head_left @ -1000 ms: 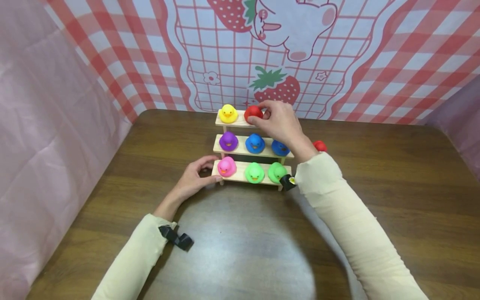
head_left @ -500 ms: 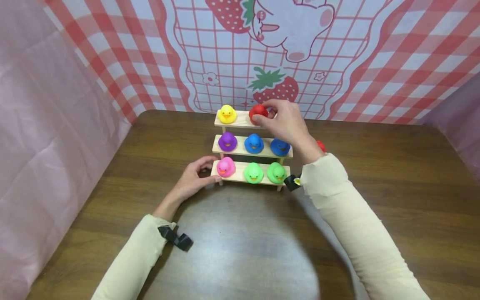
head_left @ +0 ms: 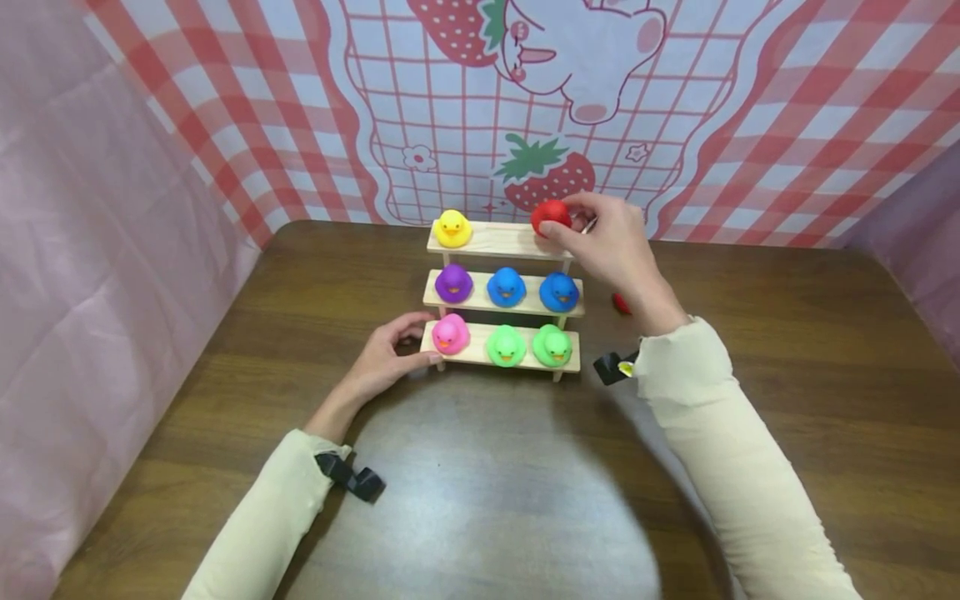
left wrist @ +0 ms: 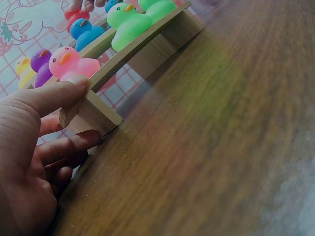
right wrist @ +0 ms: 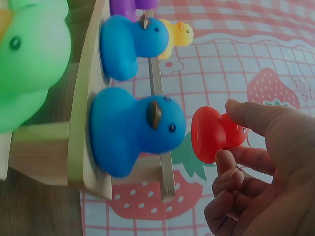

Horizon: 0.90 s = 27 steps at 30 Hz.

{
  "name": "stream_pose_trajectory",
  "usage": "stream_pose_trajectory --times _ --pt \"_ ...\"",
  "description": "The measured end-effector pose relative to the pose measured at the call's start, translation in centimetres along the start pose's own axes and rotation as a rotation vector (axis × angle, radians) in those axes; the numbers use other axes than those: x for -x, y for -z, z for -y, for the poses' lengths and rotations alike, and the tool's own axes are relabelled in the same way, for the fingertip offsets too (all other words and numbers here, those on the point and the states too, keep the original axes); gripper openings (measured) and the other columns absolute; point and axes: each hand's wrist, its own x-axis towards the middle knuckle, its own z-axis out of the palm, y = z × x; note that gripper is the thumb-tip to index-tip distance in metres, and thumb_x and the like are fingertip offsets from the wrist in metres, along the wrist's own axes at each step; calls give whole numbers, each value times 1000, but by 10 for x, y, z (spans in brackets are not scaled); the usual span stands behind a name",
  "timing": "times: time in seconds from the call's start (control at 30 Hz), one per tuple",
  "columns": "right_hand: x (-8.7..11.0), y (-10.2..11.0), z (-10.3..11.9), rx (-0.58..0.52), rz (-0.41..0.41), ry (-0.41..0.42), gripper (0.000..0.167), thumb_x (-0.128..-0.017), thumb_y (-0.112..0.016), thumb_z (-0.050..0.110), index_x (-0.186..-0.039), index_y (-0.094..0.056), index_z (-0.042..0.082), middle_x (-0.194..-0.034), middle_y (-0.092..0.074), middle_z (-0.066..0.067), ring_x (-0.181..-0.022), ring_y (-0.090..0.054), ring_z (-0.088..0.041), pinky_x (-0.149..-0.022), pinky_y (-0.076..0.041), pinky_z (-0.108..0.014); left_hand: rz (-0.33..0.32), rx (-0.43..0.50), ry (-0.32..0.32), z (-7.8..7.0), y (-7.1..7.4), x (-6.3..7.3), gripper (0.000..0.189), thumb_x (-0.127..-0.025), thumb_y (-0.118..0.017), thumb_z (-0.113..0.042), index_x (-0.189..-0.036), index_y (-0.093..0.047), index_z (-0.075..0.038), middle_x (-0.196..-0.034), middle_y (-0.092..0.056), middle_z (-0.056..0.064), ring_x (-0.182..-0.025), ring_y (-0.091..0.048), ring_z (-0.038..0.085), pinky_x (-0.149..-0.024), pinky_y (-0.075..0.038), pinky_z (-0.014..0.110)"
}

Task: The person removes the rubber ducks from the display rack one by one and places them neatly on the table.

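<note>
A wooden worktop (head_left: 480,483), set before a strawberry-print backdrop (head_left: 262,108), carries a three-tier stand (head_left: 532,291) of toy ducks. The step in hand appears to be placing one on the top shelf (head_left: 498,240). A person's left grip (head_left: 386,357) clasps the left end of the bottom shelf (head_left: 478,340), seemingly to steady it; the right grip (head_left: 611,250) pinches a red duck (head_left: 551,218) at the top shelf's right end, across from a yellow duck (head_left: 452,229). The next move likely calls for lowering it upright onto the wood, then a gentle release that spares the blue ducks (head_left: 506,286) below.

The head view leaves the contact unclear; the right wrist view shows the red duck's underside, apparently clear of the shelf. The left wrist view reveals lower fingers beside the stand's leg (left wrist: 101,112), largely hidden from above. Only the head view shows a small red object (head_left: 622,304) on the worktop, partly covered and impossible to identify.
</note>
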Motion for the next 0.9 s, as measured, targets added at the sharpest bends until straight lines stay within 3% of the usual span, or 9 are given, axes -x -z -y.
stream_pose_trajectory --times 0.17,0.33,0.6,0.9 --pt "6 7 -7 9 -23 -11 48 -91 -70 38 -128 -66 7 -96 -68 -15 -84 -57 -22 -64 -44 -28 -2 -10 7 -1 1 0 60 -80 -78 -9 -135 -56 0 -113 -70 24 -103 -60 23 -96 -44 35" --pt "13 15 -15 8 -57 -26 51 -91 -70 42 -130 -66 9 -96 -68 -13 -85 -57 -20 -69 -45 -27 0 -16 10 0 0 0 60 -80 -78 -9 -135 -56 0 -113 -70 24 -102 -60 21 -95 -44 33" --pt "26 30 -28 12 -89 -57 53 -92 -67 46 -131 -65 10 -97 -67 -12 -85 -55 -20 -65 -44 -23 3 -12 6 -2 1 0 61 -80 -78 -8 -135 -56 1 -114 -70 25 -105 -61 29 -96 -44 37" --pt "35 42 -47 37 -149 -66 52 -91 -67 46 -127 -68 9 -94 -66 -13 -80 -52 -16 -65 -40 -22 6 -13 23 -1 1 -1 61 -80 -78 -10 -136 -56 0 -115 -70 24 -105 -60 25 -95 -44 35"
